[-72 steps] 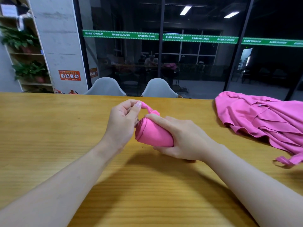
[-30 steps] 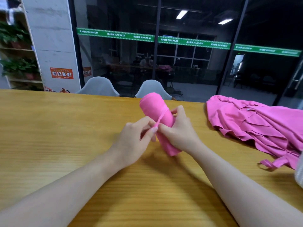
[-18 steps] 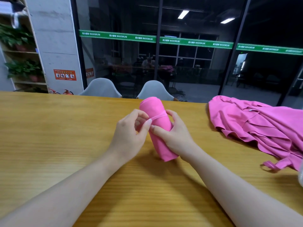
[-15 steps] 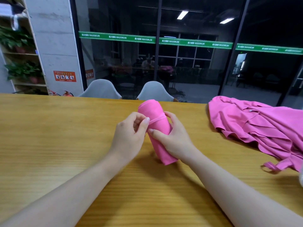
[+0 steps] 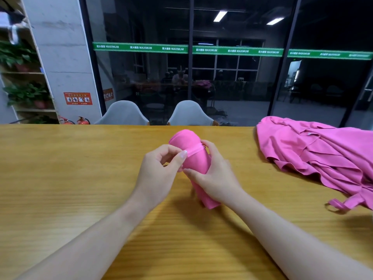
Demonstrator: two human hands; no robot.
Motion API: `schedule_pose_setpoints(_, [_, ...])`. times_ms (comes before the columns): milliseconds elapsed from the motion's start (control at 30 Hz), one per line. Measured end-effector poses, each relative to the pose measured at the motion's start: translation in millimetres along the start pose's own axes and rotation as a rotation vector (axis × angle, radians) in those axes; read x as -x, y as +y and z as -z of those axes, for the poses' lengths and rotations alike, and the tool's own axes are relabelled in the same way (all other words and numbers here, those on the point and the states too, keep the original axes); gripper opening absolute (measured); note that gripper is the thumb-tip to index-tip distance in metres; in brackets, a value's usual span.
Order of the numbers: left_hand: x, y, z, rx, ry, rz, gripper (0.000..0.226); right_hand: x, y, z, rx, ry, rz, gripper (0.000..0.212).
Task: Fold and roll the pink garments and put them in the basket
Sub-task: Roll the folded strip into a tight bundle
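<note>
Hands of a person meet over the middle of the wooden table (image 5: 60, 178), a little closer to its far edge. The right hand (image 5: 216, 178) is wrapped around a rolled pink garment (image 5: 195, 160), with the thumb on the near side and the fingers curled behind it. This roll stands tilted: its rounded top leans toward the far edge, and its lower end sticks out under the right wrist, close to the tabletop. A thin pink strap (image 5: 194, 149) runs across the upper part of the roll. The left hand (image 5: 159, 172) pinches the left end of this strap between thumb and curled fingers, just beside the roll.

A second, unfolded pink garment (image 5: 314, 156) lies spread near the right edge, well apart from the hands. Its folds reach from the far edge toward the near side, and a loop of strap (image 5: 339, 205) lies at its near end.

Behind the far edge stand two grey chairs (image 5: 189, 114), then a dark glass wall (image 5: 232, 77) with a green band. Shelves with plants (image 5: 26, 93) are at the left.
</note>
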State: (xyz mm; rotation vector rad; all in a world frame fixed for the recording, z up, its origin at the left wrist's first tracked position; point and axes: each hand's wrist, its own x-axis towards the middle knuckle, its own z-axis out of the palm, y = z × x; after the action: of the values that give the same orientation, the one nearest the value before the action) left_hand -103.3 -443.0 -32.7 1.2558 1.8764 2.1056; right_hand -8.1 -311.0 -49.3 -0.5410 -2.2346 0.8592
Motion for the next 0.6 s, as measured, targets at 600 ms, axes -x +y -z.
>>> schedule_pose_setpoints(600, [-18.0,-43.1,45.6,-0.468,-0.132,-0.104,0.042,-3.2,-17.1,23.0,-0.690,-0.129,-0.186,0.068])
